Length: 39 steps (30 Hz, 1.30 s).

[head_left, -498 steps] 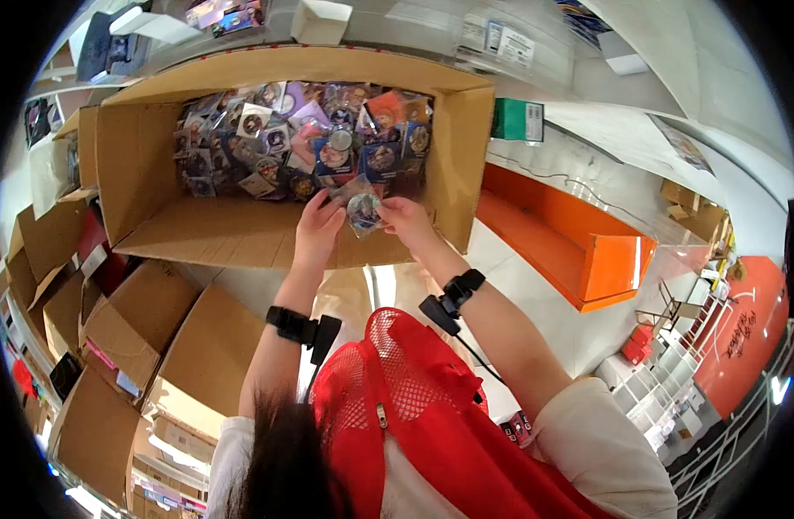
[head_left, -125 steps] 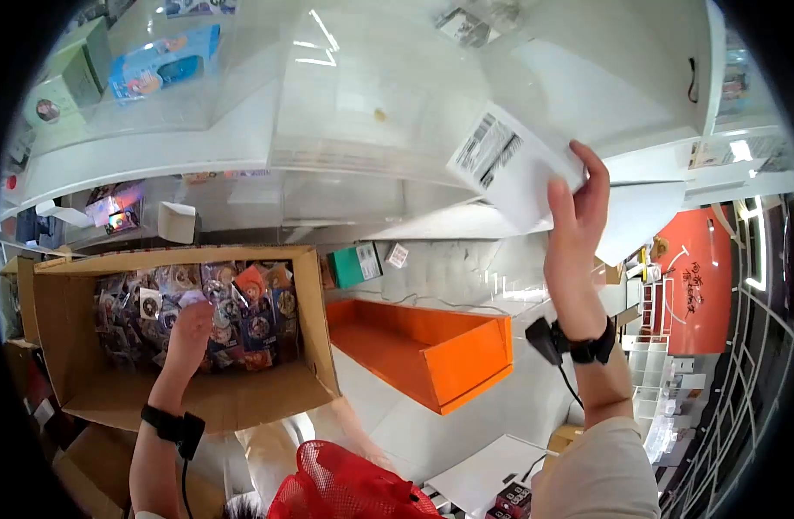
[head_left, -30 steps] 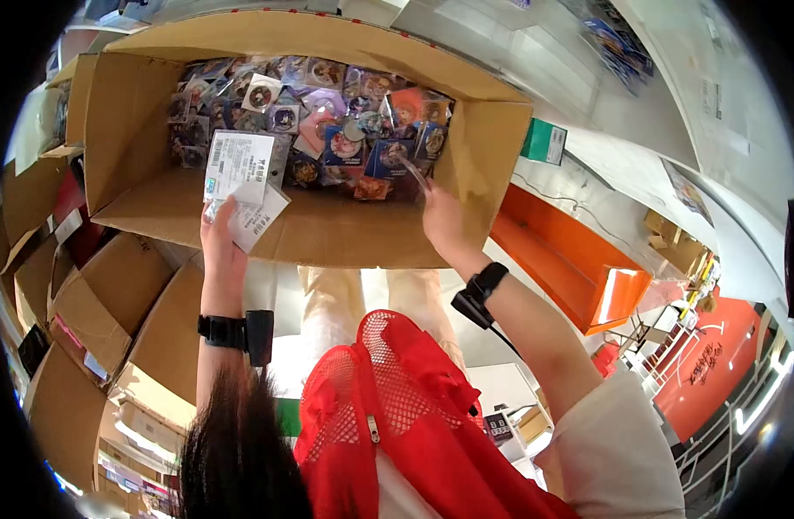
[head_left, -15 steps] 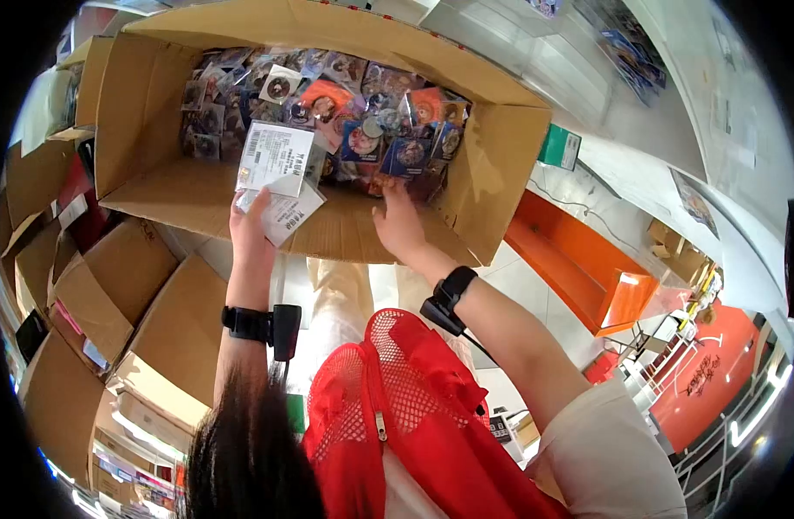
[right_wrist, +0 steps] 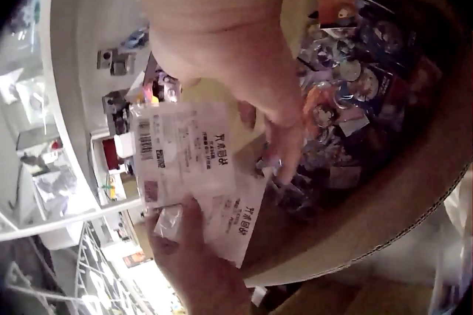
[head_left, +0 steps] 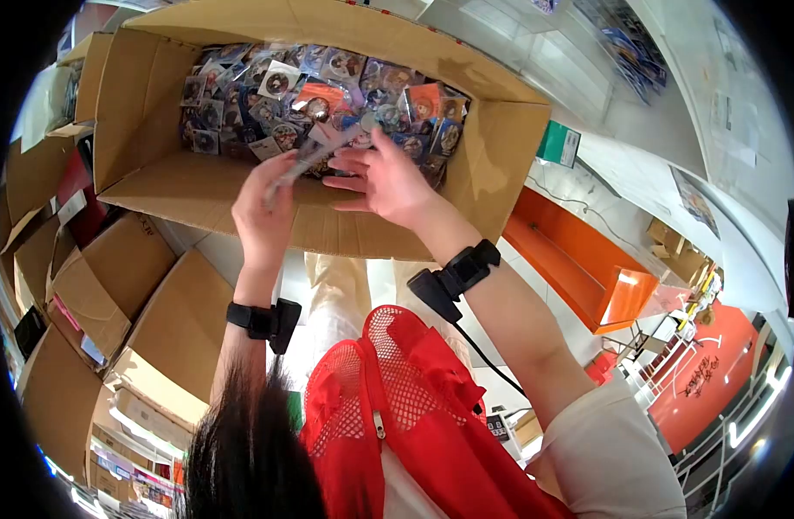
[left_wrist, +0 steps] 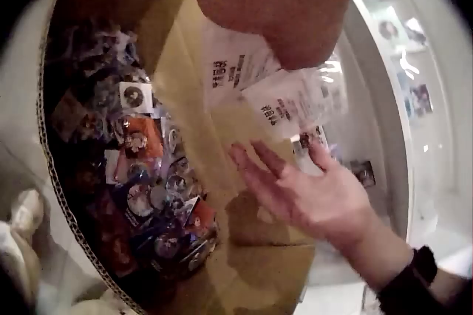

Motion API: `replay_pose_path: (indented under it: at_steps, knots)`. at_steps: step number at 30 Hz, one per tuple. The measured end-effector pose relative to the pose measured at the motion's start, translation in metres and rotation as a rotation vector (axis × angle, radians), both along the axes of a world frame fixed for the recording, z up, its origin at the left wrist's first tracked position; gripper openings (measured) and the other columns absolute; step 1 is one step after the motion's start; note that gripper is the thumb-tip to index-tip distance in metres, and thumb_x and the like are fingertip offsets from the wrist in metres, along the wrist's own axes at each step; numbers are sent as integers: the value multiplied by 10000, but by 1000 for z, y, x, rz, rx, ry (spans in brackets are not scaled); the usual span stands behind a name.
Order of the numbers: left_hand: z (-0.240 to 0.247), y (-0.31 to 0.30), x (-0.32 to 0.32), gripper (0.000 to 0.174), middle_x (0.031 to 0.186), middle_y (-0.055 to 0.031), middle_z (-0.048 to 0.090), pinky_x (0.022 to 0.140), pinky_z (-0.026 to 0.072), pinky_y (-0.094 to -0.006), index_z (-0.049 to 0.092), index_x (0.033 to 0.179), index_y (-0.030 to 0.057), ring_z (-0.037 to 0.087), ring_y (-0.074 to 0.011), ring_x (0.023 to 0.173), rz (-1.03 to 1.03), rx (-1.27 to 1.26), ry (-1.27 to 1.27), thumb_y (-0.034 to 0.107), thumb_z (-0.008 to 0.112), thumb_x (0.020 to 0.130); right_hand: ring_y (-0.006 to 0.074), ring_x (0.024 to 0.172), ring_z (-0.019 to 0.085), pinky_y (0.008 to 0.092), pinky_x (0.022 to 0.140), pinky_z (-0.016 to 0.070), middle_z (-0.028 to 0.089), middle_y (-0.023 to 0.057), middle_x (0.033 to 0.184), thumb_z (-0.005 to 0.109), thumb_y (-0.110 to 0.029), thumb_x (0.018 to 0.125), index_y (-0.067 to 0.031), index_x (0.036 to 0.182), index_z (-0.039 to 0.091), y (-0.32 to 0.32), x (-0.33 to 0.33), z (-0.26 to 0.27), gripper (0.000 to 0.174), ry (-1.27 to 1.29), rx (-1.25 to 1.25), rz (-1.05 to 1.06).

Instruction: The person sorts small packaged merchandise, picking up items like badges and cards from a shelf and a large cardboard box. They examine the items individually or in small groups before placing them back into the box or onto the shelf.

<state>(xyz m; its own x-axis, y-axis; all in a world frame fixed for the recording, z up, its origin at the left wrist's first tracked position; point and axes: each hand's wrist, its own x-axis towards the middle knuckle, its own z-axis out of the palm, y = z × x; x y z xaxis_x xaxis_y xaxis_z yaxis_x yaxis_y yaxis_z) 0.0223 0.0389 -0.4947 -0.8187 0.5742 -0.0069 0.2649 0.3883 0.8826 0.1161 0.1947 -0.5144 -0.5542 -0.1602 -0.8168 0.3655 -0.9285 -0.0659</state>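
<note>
My left hand (head_left: 265, 208) pinches overlapping clear packets with white printed label cards (right_wrist: 185, 152) over the near part of a cardboard box. In the head view these packets are tilted nearly edge-on; the right wrist view faces their barcode and printing. My right hand (head_left: 392, 183) is just right of them, fingers spread and thumb raised close to the packets' far end. The left wrist view also shows its fingers (left_wrist: 259, 175) apart, with nothing gripped. Beneath both hands, the cardboard box (head_left: 176, 190) holds a heap of round badges in clear sleeves (head_left: 280, 80).
An orange open bin (head_left: 578, 268) stands on the floor at right. A green box (head_left: 559, 144) sits beside the cardboard box's right wall. More opened cartons (head_left: 176, 329) crowd the left, and clear-fronted shelving (head_left: 717, 112) runs along the back right.
Earlier my right hand held a barcoded white piece by the shelf, then a thin clear packet over the box. It has since moved from the heap to the left-hand packets, which have turned edge-on.
</note>
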Motion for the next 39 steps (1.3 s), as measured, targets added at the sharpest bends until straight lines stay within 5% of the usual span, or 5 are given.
replay_pose_path:
  at_steps: [8, 15, 34, 36, 39]
  knots:
    - [12, 17, 5, 280, 949, -63, 590, 751, 469, -331, 587, 861, 64, 563, -257, 906, -509, -53, 480, -27, 565, 597, 205, 927, 545, 387, 812, 443, 549, 74, 1036, 504, -165, 821, -89, 1092, 482, 17, 26, 1, 283, 276, 116, -69]
    - [-16, 2, 19, 214, 864, -79, 589, 695, 442, -244, 539, 961, 4, 542, -113, 777, 171, -107, -357, 53, 590, 759, 215, 863, 558, 385, 749, 479, 546, 88, 987, 486, -82, 811, -62, 1024, 498, 14, 63, -56, 214, -330, 246, -225]
    - [-32, -3, 14, 165, 702, 2, 514, 619, 392, -221, 520, 762, 23, 444, -68, 685, 159, -148, -357, 122, 650, 744, 248, 857, 572, 416, 725, 485, 574, 96, 963, 562, -102, 744, -61, 1008, 519, -15, 110, -132, 271, -489, 373, -152]
    - [-37, -7, 13, 162, 737, 3, 516, 630, 391, -221, 526, 791, 32, 440, -76, 689, 126, -271, -200, 145, 639, 763, 225, 740, 575, 349, 564, 472, 569, 111, 823, 502, -114, 742, -50, 871, 532, -11, 83, -71, 147, -531, 507, -151]
    - [-25, -5, 16, 205, 803, -18, 536, 672, 392, -220, 540, 849, 24, 460, -97, 735, 235, -380, -279, 195, 628, 778, 255, 746, 562, 395, 574, 436, 582, 133, 835, 485, -117, 746, -37, 850, 581, -43, 78, -196, 162, -583, 1067, 316]
